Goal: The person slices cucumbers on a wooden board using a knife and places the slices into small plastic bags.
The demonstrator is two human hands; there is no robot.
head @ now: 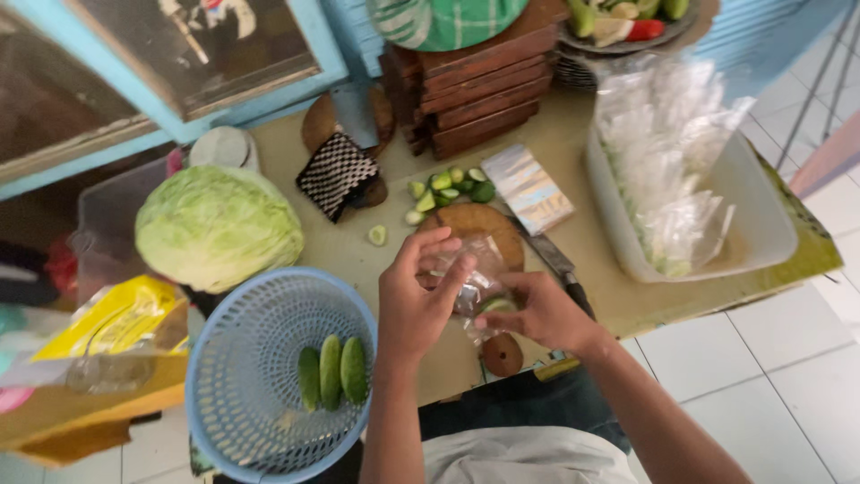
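Note:
My left hand (417, 300) and my right hand (537, 312) hold a small clear plastic bag (475, 278) between them, just above a round wooden cutting board (488, 224). A green cucumber piece (498, 306) shows inside the bag by my right fingers. Cut cucumber pieces (443, 190) lie in a heap at the board's far edge. A knife (557, 264) lies to the right of the board, its handle under my right hand.
A blue plastic basket (233, 385) with three whole cucumbers (332, 371) stands at the near left. A cabbage (218, 227) is behind it. A white tub (761, 229) with clear bags (667, 152) is right. Stacked wooden boards (479, 94) stand at the back.

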